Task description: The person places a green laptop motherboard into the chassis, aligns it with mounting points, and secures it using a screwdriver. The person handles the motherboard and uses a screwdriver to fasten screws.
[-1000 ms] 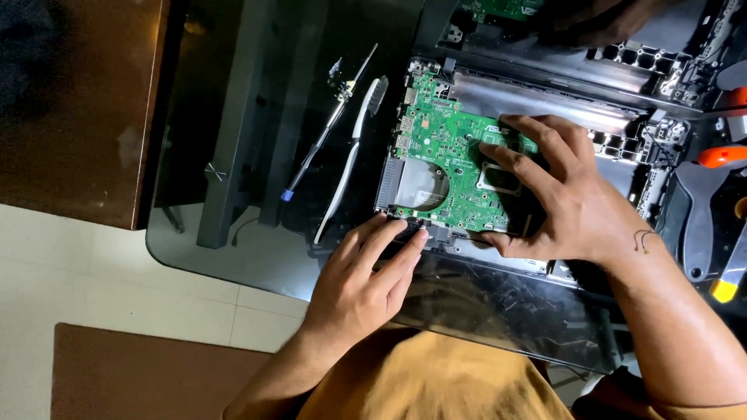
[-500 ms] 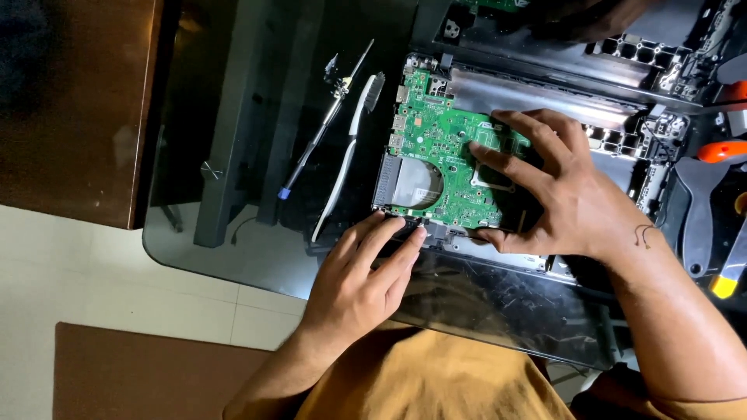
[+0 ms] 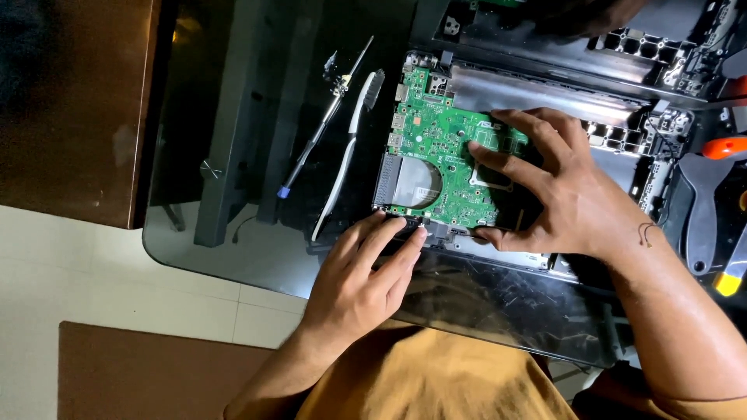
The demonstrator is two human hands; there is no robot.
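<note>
Dark glass desk (image 3: 233, 257) carries an opened laptop chassis (image 3: 545, 93), where the left hand (image 3: 362, 284) presses flat, fingers open, at the green motherboard's (image 3: 440, 159) near edge while the right hand (image 3: 560, 194) spreads open-fingered over it, seemingly seating the board, which next calls for even pressure.

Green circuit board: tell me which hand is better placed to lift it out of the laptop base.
Probably the right hand: it lies spread across the green circuit board, fingers on its surface and near edge. The left hand only touches the board's near edge with its fingertips.
</note>
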